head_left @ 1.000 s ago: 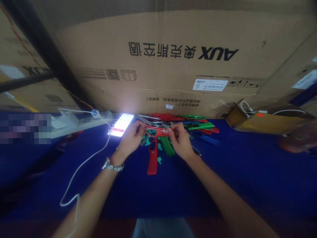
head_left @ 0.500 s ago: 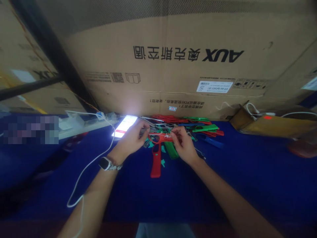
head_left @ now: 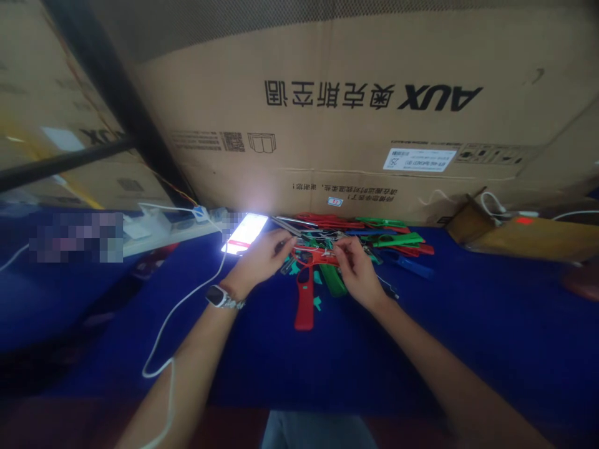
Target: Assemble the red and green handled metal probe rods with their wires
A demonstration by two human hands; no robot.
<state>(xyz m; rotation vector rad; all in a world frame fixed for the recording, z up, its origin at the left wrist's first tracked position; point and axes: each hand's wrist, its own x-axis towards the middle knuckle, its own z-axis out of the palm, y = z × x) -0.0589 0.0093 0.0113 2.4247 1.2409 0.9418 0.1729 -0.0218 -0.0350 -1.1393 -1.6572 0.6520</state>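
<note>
A red lighter-shaped plastic shell (head_left: 305, 302) lies on the blue cloth, its handle toward me and its top between my hands. My left hand (head_left: 264, 259) is closed in a pinch above the shell's left end, where a thin white wire (head_left: 307, 248) meets the fingertips. At the shell's right end, my right hand (head_left: 359, 271) pinches close to a small pale part; what sits between its fingers is too small to make out. Just right of the red handle lies a green shell (head_left: 333, 280), partly covered by my right hand. Small teal pieces (head_left: 317, 304) are scattered beside the handle.
Behind my hands are piled red shells (head_left: 327, 221), green shells (head_left: 402, 239), a blue shell (head_left: 412, 266) and metal rods. A lit phone (head_left: 247, 232) lies left, near a white cable (head_left: 175, 305). A large carton (head_left: 327, 137) stands behind; a smaller cardboard box (head_left: 528, 240) is at right.
The whole view has shifted, so everything appears slightly further right. Both hands remain pinched over the red shell, with only slight finger movement.
</note>
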